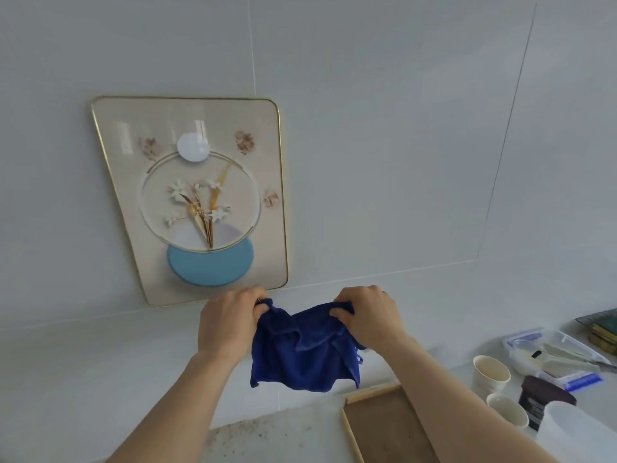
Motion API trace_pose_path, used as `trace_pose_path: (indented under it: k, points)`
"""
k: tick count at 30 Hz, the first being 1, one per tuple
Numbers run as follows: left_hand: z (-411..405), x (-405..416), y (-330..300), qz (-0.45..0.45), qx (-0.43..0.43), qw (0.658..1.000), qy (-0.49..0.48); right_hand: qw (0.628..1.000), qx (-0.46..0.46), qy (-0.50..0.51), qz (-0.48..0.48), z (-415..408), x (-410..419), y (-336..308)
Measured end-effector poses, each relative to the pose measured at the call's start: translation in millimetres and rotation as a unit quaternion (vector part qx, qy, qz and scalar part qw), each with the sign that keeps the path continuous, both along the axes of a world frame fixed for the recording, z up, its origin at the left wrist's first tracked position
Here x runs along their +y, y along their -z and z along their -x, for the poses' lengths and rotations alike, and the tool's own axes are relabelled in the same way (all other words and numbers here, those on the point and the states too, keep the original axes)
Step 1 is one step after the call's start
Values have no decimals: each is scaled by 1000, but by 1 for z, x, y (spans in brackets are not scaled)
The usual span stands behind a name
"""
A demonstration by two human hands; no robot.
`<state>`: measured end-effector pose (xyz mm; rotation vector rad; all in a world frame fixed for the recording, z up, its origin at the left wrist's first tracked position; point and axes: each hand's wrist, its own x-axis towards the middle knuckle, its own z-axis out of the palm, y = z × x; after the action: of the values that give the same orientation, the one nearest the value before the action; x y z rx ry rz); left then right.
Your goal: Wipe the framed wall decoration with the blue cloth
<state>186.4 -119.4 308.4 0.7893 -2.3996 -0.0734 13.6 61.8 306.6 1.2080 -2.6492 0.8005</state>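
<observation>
A framed wall decoration (197,202) with a thin gold rim, dried flowers and a light blue disc hangs on the pale tiled wall at left of centre. Just below its lower right corner I hold a dark blue cloth (305,352) spread in the air between both hands. My left hand (230,324) pinches the cloth's upper left corner. Gripping the upper right corner is my right hand (367,317). The cloth hangs loosely down and does not touch the frame.
A wooden tray (390,426) lies on the speckled counter at lower right. Beyond it stand two paper cups (490,374), a dark jar (542,401), a white container (577,432), a clear plastic box (557,357) of items and stacked books (604,330).
</observation>
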Motion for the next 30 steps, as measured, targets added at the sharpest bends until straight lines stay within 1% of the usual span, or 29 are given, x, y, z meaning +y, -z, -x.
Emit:
trace_pose_path:
  k: [4, 7, 10, 14, 16, 18, 20, 23, 25, 26, 27, 28, 29, 30]
  points:
    - [-35, -22, -14, 9, 14, 1000, -7, 1000, 15, -23, 6, -30, -25, -21]
    - [-54, -35, -24, -4, 32, 999, 9, 999, 3, -39, 34, -52, -43, -35]
    - [-63, -42, -34, -28, 55, 996, 65, 993, -44, -58, 98, -71, -59, -52]
    - [-61, -39, -48, -88, 99, 980, 145, 970, -118, -94, 192, -95, -78, -73]
    - [-58, -35, -54, -132, 134, 965, 181, 954, -161, -112, 226, -104, -85, -82]
    - [-56, -31, -59, -192, 175, 943, 210, 933, -219, -126, 257, -108, -88, -88]
    - [-53, -29, -63, -241, 218, 919, 222, 899, -298, -156, 280, -108, -85, -91]
    - [-48, -26, -69, -250, 268, 910, 194, 848, -380, -181, 321, -105, -79, -91]
    - [-43, -24, -72, -240, 298, 905, 184, 824, -412, -149, 359, -101, -75, -85]
    - [-40, -23, -73, -241, 317, 898, 186, 818, -431, -124, 360, -98, -73, -81]
    - [-38, -22, -75, -252, 338, 887, 189, 820, -451, -99, 337, -95, -71, -75]
    - [-35, -20, -77, -267, 360, 872, 195, 827, -474, -80, 293, -93, -70, -69]
    - [-33, -18, -78, -284, 380, 857, 201, 824, -506, -74, 245, -91, -68, -61]
    - [-30, -17, -80, -296, 395, 845, 206, 804, -548, -78, 217, -89, -68, -54]
